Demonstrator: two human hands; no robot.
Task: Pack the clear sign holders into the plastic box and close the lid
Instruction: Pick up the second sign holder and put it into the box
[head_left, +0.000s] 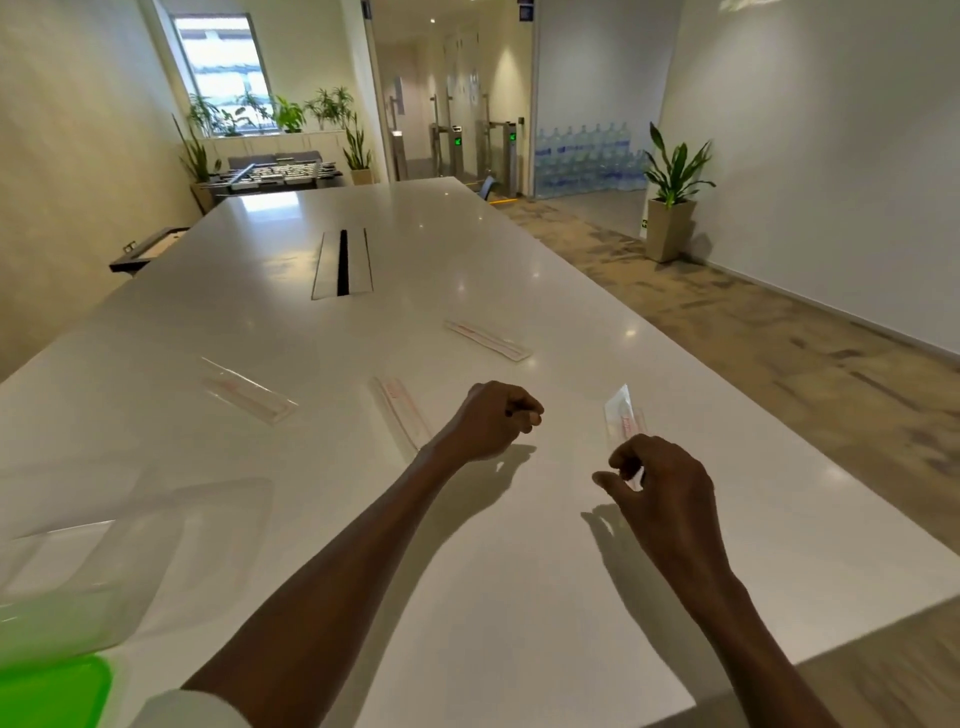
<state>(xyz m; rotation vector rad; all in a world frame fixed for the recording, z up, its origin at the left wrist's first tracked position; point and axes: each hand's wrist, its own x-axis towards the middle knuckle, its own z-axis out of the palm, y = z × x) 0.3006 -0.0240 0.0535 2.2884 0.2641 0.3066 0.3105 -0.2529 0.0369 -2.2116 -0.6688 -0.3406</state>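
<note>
Box: a clear plastic box (104, 561) is sitting at the near left of the long white bench (467, 249); its walls are blurred, and nothing is showing inside it.
Lid: a bright green plastic lid (52, 691) is lying at the near left corner, just in front of the box and off it.
Holders on the bench: three clear flat sign holders with red print are lying apart from one another, one left of centre (249, 389), one in the middle (400, 413) just left of the left wrist, one farther off to the right (488, 340).
Edges: the bench's right edge is running diagonally from far centre to near right, with patterned floor beyond it; the near edge is showing at the lower right.
Open room: bare bench surface is lying between the two forearms and stretching far beyond the holders to a cable slot (343, 262).
Left hand (493, 421): it is hovering over the bench with fingers curled into a loose fist, gripping nothing visible.
Right hand (660, 483): its thumb and fingers (623, 460) are pinching the near end of a fourth clear sign holder (621, 413), which is tilting up off the bench near the right edge.
</note>
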